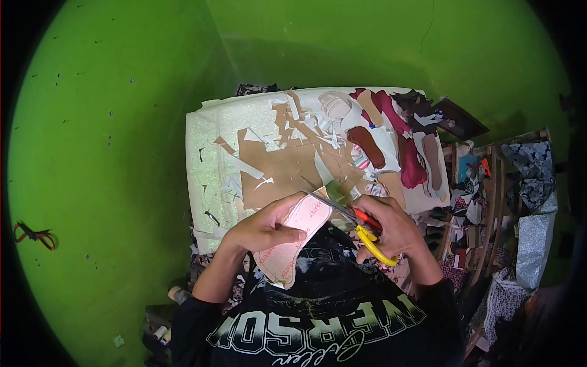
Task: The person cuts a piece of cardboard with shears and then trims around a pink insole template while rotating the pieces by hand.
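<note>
A pale pink insole (282, 255) printed with red lettering is gripped by my left hand (264, 225), thumb on top of it. My right hand (391, 225) has its fingers in the handles of a pair of scissors (374, 244), one handle yellow and one red-orange. The blades are parted and reach across the insole's upper end, near a small tan edge there. Both hands are in front of my chest, over the near side of the table (200, 131). Just beyond them lies a large brown sheet (263, 177) under cut scraps.
Dark red and brown sole-shaped pieces (367, 148) lie at the table's right, beside maroon cloth (413, 164). A wooden rack (489, 226) with fabric scraps stands on the right. Green walls (147, 122) close in behind and left; another pair of scissors (35, 235) hangs there.
</note>
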